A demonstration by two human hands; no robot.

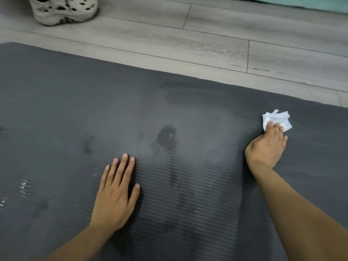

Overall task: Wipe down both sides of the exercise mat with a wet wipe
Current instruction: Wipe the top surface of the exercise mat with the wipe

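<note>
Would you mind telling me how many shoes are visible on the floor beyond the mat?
1: a beige perforated foam shoe on the grey wood-look plank floor at the top left, beyond the dark grey ribbed mat. It is cropped; a second may lie out of frame.

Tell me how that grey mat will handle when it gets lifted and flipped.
The mat looks like thin ribbed foam lying flat, so probably floppy and light. Damp streaks near the wipe may make it slick. The left hand presses it flat, suggesting it slides on the floor.
</note>
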